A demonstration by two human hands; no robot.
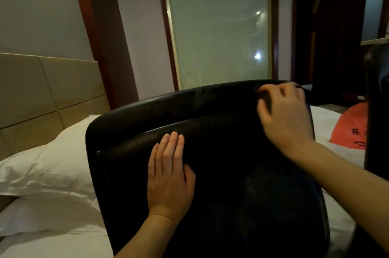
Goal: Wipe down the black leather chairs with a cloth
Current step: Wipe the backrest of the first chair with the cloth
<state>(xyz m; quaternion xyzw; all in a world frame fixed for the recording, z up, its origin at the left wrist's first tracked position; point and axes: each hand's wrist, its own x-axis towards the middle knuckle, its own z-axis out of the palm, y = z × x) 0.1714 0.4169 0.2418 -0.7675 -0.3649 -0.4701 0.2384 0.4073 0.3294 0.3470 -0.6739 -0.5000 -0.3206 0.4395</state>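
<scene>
Black leather chair back [210, 152]: my left hand [170, 177] flat, bracing; right hand [286, 114] curled, pinching dark cloth [264, 97]. Risk: chair tips onto bed [52, 163] if pushed.

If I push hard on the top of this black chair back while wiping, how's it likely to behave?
The chair back looks stiff: its padded panel keeps its shape under the flat left hand. The glossy leather is probably slippery, so the right hand, curled at the top edge, may slide. Pushed that high, it might tip; its base is out of view.
</scene>
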